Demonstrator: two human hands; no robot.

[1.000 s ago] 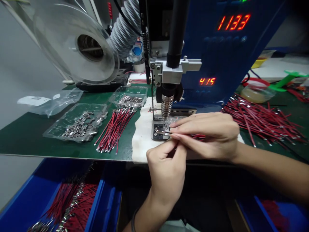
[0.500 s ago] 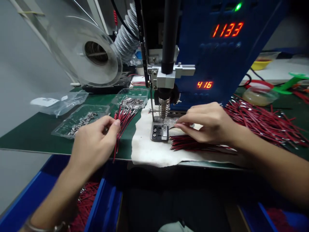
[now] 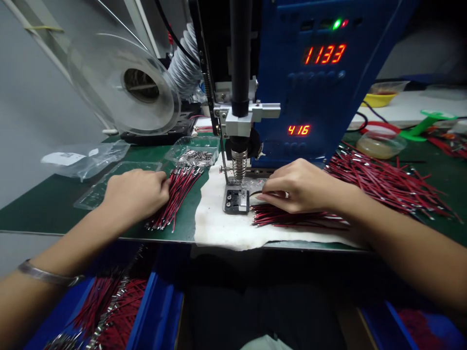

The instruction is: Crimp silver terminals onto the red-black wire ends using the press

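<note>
My right hand [image 3: 294,187] pinches a thin dark wire [image 3: 256,192]. The wire reaches left to a small black and silver fixture [image 3: 237,200] below the spring-wrapped tip [image 3: 239,166] of a soldering machine. Under that hand a row of red and black wires [image 3: 280,216] lies on a white cloth [image 3: 222,233]. My left hand [image 3: 140,192] is closed, its fingers curled down over a clear tray [image 3: 85,198]; whatever it may hold is hidden. Just right of its knuckles is a bundle of red and black wires [image 3: 178,194] with metal ends.
A second clear tray [image 3: 197,156] holds small metal parts. The blue machine housing [image 3: 302,97] stands behind, with red digits. At right lies a large wire pile [image 3: 386,180]. A blue bin [image 3: 146,311] with wires sits below the table's front edge. A clear spool [image 3: 91,82] stands at left.
My left hand has moved off the wire bundle, leftward over the tray, and its fingers now curl under. My right hand stays by the fixture. A small red light is now lit on the machine.
</note>
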